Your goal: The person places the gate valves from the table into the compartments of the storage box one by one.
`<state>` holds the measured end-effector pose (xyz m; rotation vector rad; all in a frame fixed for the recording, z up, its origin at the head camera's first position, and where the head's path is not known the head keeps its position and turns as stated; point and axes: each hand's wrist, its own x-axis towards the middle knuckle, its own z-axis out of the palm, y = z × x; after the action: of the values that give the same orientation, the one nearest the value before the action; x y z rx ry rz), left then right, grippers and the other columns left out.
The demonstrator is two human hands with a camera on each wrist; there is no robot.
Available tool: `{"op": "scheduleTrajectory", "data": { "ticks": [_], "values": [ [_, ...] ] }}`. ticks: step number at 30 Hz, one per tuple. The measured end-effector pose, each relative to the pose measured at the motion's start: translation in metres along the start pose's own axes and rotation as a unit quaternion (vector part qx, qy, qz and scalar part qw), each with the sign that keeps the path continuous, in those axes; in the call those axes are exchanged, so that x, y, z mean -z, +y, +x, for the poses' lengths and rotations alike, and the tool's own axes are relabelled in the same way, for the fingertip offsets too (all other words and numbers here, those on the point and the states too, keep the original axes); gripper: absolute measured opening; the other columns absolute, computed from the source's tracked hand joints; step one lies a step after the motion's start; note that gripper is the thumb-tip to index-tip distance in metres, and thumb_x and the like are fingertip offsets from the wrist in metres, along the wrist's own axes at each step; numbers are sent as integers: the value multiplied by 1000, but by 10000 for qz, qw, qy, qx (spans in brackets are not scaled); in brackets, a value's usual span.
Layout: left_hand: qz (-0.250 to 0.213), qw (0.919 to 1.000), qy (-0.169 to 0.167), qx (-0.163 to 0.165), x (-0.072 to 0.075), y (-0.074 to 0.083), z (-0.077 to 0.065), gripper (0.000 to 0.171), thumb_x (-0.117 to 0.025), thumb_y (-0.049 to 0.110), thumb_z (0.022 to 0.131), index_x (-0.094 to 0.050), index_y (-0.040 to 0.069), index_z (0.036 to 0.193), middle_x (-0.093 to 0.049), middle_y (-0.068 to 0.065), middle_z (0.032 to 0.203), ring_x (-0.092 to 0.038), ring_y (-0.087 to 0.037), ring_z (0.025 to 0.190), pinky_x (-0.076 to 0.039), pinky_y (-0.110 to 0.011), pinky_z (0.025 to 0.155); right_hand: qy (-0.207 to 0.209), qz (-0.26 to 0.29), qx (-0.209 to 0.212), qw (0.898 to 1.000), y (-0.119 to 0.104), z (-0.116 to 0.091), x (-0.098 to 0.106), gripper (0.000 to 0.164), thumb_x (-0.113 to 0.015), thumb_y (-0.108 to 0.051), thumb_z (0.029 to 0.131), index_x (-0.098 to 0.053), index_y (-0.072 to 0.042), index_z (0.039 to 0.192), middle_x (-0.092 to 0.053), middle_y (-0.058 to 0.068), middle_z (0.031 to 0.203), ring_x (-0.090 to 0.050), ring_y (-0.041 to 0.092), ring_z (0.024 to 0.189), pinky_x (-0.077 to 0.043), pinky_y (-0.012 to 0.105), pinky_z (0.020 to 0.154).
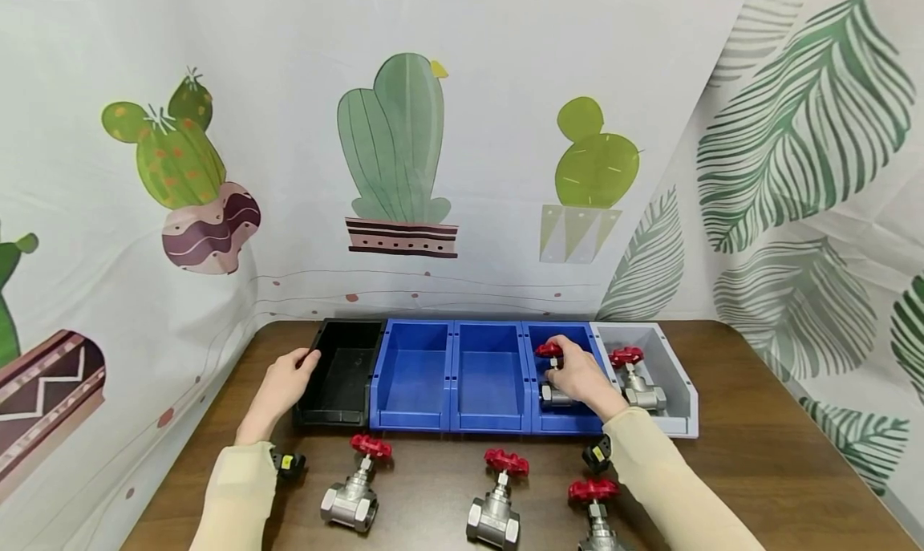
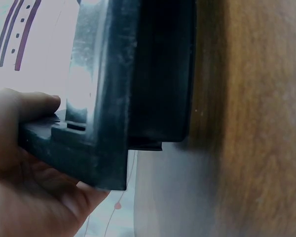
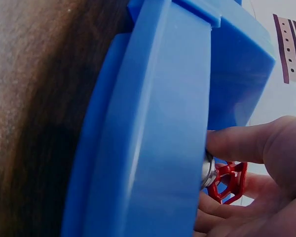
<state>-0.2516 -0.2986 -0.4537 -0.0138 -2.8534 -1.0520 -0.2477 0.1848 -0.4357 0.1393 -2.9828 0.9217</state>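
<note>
My left hand (image 1: 283,384) grips the left side wall of the black bin (image 1: 334,416) at the far left of the row. In the left wrist view the thumb lies over the bin's rim (image 2: 84,136) and the fingers are beneath it. Inside the rightmost blue bin (image 1: 570,424), my right hand (image 1: 583,377) holds a steel gate valve (image 1: 554,397) with a red handwheel (image 1: 549,350). The right wrist view has thumb and fingers around the valve, its red handwheel (image 3: 229,183) showing between them; the front wall (image 3: 163,118) hides its body.
Two more blue bins (image 1: 417,423) (image 1: 491,424) stand between these. At the right end a grey bin (image 1: 682,407) contains another red-wheeled valve (image 1: 638,390). Three similar valves (image 1: 351,499) (image 1: 495,512) (image 1: 597,527) stand on the wooden table (image 1: 426,487) in front. A printed curtain (image 1: 498,150) hangs behind.
</note>
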Motion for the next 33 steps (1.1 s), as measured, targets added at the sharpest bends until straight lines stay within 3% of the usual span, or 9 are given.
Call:
{"op": "scheduleTrajectory", "data": {
  "ticks": [9,17,33],
  "values": [
    [-20,10000,-51,67,1,1,-1,52,-40,36,106,-51,-6,134,-53,-31,132,-49,-47,122,-38,-59,98,-135,-100,-173,9997,0,4,-1,54,-72,-7,83,-50,-1,133,-61,13,93,-57,28,80,-46,49,79],
    [-24,10000,-64,65,1,1,-1,53,-39,36,106,-50,-7,135,-52,-32,133,-48,-47,122,-38,-59,99,-317,-81,-265,9991,1,7,-1,56,-69,-7,86,-47,1,137,-55,26,131,-54,43,115,-43,54,94],
    [16,10000,-46,67,0,0,0,55,-38,38,106,-49,-8,135,-51,-32,133,-47,-48,123,-37,-59,99,-347,-228,-217,9989,-2,6,-4,56,-69,-7,86,-47,3,138,-54,28,132,-51,47,119,-42,56,96]
  ]
}}
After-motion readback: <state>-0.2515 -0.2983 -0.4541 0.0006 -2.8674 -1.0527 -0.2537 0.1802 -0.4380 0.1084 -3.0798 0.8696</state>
